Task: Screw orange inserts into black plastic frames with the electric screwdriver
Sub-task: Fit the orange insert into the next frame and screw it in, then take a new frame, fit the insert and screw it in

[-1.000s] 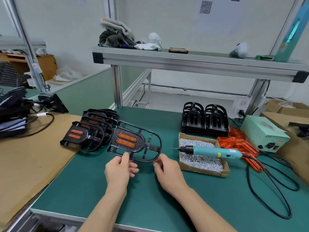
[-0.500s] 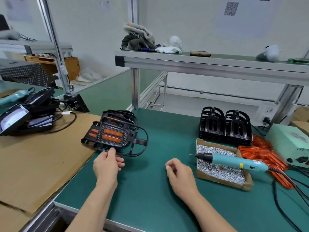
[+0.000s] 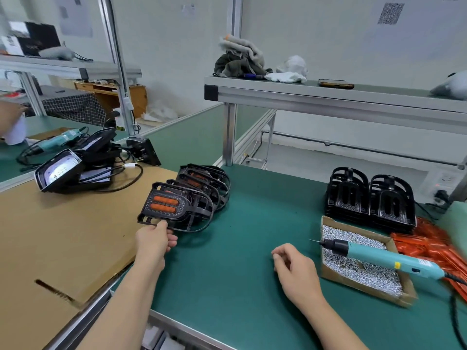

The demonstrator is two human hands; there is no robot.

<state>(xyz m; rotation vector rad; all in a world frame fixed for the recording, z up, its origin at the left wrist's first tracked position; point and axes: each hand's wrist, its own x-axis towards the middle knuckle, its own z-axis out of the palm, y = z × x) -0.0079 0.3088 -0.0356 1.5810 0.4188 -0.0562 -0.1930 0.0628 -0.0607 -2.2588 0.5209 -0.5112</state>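
Black frame (image 3: 177,208), orange inserts (image 3: 162,204), green table (image 3: 227,274).

Black frame (image 3: 177,208) with orange inserts (image 3: 163,203), tilted atop stack (image 3: 204,183).

Frame (image 3: 174,205) sat at the front of the finished stack (image 3: 209,183), on the seam btw the cardboard sheet (image 3: 63,236) at left and the bench mat (image 3: 240,248). Left hand (image 3: 154,242) pinched its near edge. Right hand (image 3: 295,271) rested on the mat, just left of the screw box (image 3: 358,274). Screwdriver (image 3: 379,256) lay across that box, tip pointing left. Behind the box: bare frames (image 3: 371,200), two stacks side by side. Loose inserts (image 3: 434,246) to the box's right. Shelf (image 3: 328,97) overhead at the back, w/ rags (image 3: 240,61) on it.
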